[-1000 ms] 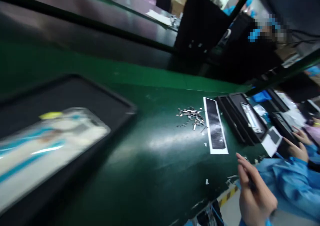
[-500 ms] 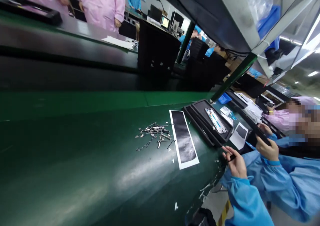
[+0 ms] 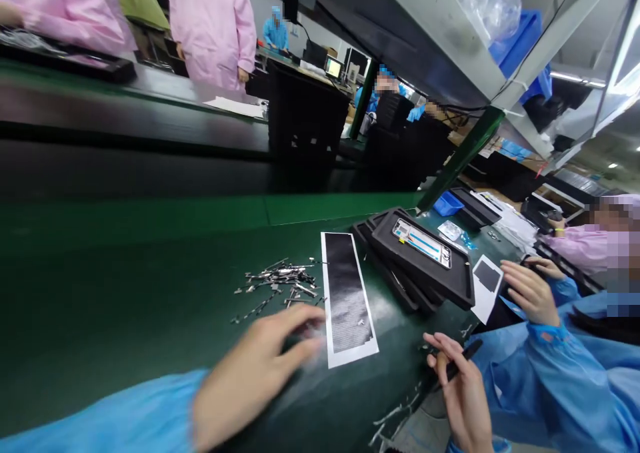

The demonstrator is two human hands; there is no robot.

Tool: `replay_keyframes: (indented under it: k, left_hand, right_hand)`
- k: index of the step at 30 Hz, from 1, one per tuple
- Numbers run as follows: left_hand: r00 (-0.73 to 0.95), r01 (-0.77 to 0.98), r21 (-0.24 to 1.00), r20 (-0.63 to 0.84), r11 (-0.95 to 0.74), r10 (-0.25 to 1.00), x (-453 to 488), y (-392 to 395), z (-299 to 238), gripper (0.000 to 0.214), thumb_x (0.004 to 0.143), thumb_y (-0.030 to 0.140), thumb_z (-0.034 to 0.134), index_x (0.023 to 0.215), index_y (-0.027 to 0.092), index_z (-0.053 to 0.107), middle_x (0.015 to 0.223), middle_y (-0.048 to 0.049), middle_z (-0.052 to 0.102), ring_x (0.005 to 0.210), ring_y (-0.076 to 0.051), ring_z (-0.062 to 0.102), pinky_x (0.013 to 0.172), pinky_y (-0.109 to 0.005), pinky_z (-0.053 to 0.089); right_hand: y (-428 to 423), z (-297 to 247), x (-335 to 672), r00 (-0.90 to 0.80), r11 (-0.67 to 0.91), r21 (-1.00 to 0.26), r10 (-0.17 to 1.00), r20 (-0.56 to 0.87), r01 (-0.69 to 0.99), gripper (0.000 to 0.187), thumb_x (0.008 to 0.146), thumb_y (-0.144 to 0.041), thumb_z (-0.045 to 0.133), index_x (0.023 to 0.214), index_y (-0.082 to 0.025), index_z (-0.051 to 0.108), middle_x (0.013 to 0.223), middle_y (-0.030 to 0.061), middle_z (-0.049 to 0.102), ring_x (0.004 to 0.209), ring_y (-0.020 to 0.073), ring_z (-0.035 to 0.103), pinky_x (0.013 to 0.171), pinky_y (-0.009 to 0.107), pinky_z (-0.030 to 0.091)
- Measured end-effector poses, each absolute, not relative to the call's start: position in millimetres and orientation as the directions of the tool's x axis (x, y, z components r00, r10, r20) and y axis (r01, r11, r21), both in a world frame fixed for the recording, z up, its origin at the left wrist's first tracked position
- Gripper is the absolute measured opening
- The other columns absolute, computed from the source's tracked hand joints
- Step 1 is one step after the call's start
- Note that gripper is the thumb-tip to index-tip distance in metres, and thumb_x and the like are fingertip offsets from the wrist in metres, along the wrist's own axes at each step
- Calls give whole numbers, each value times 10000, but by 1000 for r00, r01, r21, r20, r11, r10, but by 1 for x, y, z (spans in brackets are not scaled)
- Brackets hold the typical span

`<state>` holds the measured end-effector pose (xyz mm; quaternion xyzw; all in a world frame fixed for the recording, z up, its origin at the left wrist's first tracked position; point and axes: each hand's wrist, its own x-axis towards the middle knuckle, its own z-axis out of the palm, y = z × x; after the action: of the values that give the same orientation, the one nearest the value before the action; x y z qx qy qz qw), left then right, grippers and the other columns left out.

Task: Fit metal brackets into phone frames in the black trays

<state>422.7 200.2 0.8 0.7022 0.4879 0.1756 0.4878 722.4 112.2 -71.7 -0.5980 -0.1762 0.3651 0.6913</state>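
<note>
My left hand [image 3: 265, 359] reaches in over the green bench, thumb and fingers apart and slightly blurred, with nothing visible between them. Just beyond it lies a pile of small thin dark-and-silver strip parts [image 3: 280, 276]. Its fingertips are near the left edge of a long black sheet with a white border [image 3: 350, 293]. My right hand [image 3: 460, 379] is at the bench's near edge, palm partly up, with a slim black tool [image 3: 465, 359] held between its fingers. The tool's exact kind cannot be made out.
Stacked black trays [image 3: 425, 286], skewed, hold a phone frame [image 3: 423, 243] on top. A co-worker's hand [image 3: 533, 293] is close at the right, by a white card with a dark patch [image 3: 485, 286]. A green post [image 3: 460, 159] and blue bin [image 3: 447, 203] stand behind.
My left hand has come into view beside the pile. My right hand has shifted lower. The upper tray and phone frame now sit turned askew, and the co-worker's hand has opened and moved.
</note>
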Motion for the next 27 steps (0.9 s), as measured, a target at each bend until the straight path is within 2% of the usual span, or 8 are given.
replay_keyframes:
  k: [3, 7, 12, 16, 19, 22, 24, 27]
  left_hand:
    - [616, 461, 879, -218, -121, 757, 482, 196, 6, 337, 787, 326, 461, 1076, 213, 591, 1121, -50, 603, 1060, -242, 521, 956, -347, 368]
    - [632, 449, 890, -258, -75, 731, 521, 196, -7, 446, 733, 299, 528, 1170, 210, 552, 1182, -77, 574, 1089, -267, 513, 970, -370, 358]
    - [627, 402, 915, -309, 43, 715, 557, 214, -22, 574, 712, 357, 547, 1250, 167, 486, 1142, -111, 598, 961, -270, 590, 856, -351, 443]
    - [588, 378, 917, -343, 126, 732, 579, 233, -24, 685, 709, 369, 551, 1331, 133, 384, 1249, -134, 526, 1047, -285, 554, 919, -369, 406]
    - [560, 351, 922, -348, 165, 752, 589, 238, -20, 713, 710, 358, 564, 1353, 130, 355, 1274, -135, 503, 1114, -297, 504, 976, -389, 361]
    - [553, 311, 933, -331, 180, 765, 595, 237, -13, 760, 726, 331, 559, 1393, 98, 281, 1338, -163, 427, 1155, -315, 463, 1008, -424, 325]
    - [560, 273, 945, -309, 181, 769, 596, 236, -10, 754, 736, 323, 555, 1402, 118, 269, 1384, -145, 374, 1187, -310, 435, 1028, -421, 308]
    - [526, 230, 945, -321, 231, 788, 593, 236, -10, 717, 746, 325, 546, 1390, 136, 293, 1416, -116, 336, 1236, -294, 387, 1046, -394, 299]
  right_hand:
    - [114, -65, 741, 702, 17, -960, 686, -191, -278, 347, 554, -315, 772, 827, -127, 669, 874, 47, 674, 560, 69, 500, 603, 231, 492]
    - [130, -57, 783, 761, 34, -964, 621, -186, -264, 276, 545, -307, 744, 741, -146, 636, 750, 12, 652, 601, 89, 549, 598, 210, 511]
    - [163, -42, 809, 734, 27, -961, 651, -193, -276, 274, 603, -406, 704, 668, -201, 535, 509, -92, 492, 346, 54, 384, 487, 249, 527]
    - [179, -32, 809, 736, -26, -965, 642, -217, -262, 346, 493, -245, 759, 794, -186, 597, 750, -42, 623, 450, 79, 532, 401, 174, 486]
    - [181, -29, 803, 766, -44, -964, 598, -235, -261, 364, 467, -200, 741, 806, -188, 608, 873, -27, 636, 594, 94, 606, 502, 145, 527]
    - [178, -31, 793, 766, -76, -964, 593, -249, -254, 364, 469, -257, 749, 798, -188, 612, 829, -12, 637, 616, 113, 612, 549, 172, 544]
    - [172, -35, 789, 773, -108, -968, 586, -245, -225, 357, 469, -315, 767, 760, -183, 609, 721, -7, 625, 560, 123, 593, 485, 183, 520]
    - [164, -39, 800, 793, -151, -979, 576, -199, -136, 315, 533, -376, 760, 721, -178, 604, 551, -17, 566, 430, 106, 507, 347, 189, 407]
